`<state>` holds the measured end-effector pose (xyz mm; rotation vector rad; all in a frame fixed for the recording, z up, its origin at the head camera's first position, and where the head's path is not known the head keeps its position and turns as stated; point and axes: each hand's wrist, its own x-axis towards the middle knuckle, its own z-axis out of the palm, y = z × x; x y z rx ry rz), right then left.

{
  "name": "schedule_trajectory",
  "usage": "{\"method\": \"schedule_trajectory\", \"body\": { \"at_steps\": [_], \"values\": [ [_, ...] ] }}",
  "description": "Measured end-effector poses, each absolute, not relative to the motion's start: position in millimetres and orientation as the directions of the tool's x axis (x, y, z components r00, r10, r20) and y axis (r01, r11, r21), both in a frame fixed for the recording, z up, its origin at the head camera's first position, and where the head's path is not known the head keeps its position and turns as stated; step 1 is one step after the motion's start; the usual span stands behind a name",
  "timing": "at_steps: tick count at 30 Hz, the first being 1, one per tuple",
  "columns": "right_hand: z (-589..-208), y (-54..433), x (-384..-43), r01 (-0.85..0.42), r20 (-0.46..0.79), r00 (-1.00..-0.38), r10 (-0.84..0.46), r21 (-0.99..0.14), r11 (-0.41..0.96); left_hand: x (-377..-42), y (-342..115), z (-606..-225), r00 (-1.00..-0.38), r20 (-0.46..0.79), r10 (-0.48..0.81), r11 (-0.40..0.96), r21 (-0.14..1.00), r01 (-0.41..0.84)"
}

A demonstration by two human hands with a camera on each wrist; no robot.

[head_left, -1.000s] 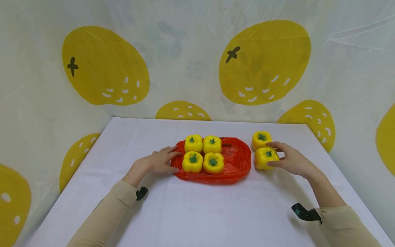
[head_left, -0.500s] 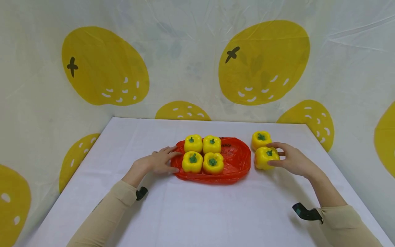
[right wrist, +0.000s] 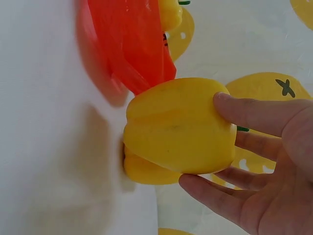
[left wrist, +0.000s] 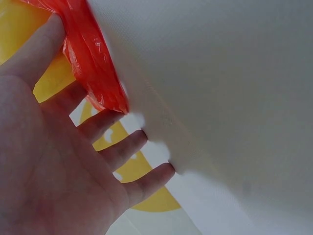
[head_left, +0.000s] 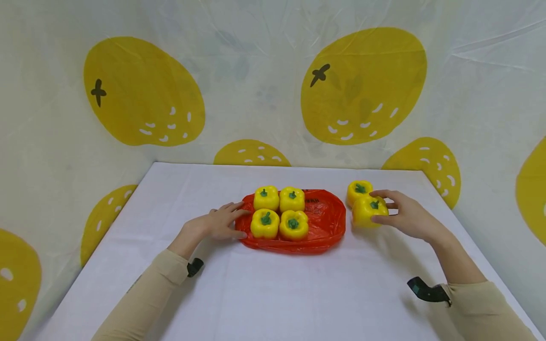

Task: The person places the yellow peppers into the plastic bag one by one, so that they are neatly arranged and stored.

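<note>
My right hand (head_left: 407,214) grips a yellow bell pepper (head_left: 366,212) between thumb and fingers, a little above the table in the head view. The same pepper (right wrist: 178,127) fills the middle of the right wrist view. Behind it, partly hidden, stands another yellow bell pepper (head_left: 357,192). My left hand (head_left: 219,222) lies with spread, fairly straight fingers at the left edge of a red plastic bag (head_left: 326,220). The thumb and forefinger touch the bag's rim (left wrist: 93,58) in the left wrist view. Several yellow bell peppers (head_left: 265,224) with green stems stand in the bag's left part.
The table (head_left: 273,293) has a white cover, and its far edge meets a pale curtain (head_left: 256,71) printed with large yellow fruit. Dark wrist cameras (head_left: 428,290) stick out below both sleeves.
My right hand has raised the bell pepper slightly off the table and away from me. The left hand, the bag and the peppers in it have stayed in place.
</note>
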<state>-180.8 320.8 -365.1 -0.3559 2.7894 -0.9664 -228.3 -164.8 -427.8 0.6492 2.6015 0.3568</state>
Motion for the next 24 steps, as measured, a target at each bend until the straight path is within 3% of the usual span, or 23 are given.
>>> {"method": "schedule_trajectory", "body": {
  "at_steps": [24],
  "values": [
    [-335,292,-188,-0.259,0.017,-0.948,-0.319,-0.624,0.737,-229,-166,-429,-0.795,-0.335,0.506,0.850,0.349,0.394]
  ]
}}
